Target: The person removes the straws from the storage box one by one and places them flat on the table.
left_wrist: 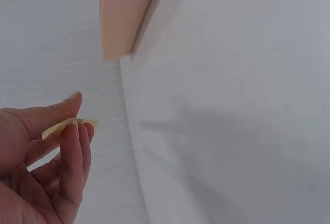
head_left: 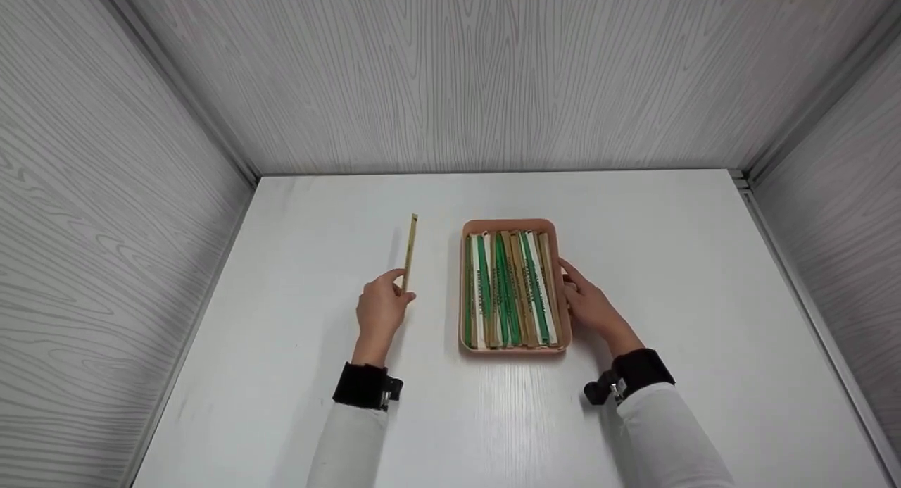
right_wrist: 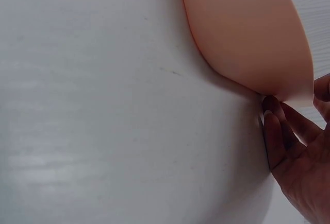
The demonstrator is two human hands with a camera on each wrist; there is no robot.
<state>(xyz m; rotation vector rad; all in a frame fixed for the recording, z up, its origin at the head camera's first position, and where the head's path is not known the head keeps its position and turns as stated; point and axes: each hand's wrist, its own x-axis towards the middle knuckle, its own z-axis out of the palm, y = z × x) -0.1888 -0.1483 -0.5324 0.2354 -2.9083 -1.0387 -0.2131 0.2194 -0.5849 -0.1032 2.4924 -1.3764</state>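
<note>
In the head view my left hand is left of the tray, raised above the white table. It pinches a slim tan stick packet near its lower end, the rest pointing up and away. The left wrist view shows the flat end of this packet between thumb and fingertips. My right hand holds the pink tray at its right side. In the right wrist view, that hand's fingers sit at the tray's bottom edge, with another digit up by its wall. Several green, white and brown stick packets lie side by side inside.
Grey wood-grain panels enclose the white table at the back and both sides. A dark strap with a small camera is on each wrist.
</note>
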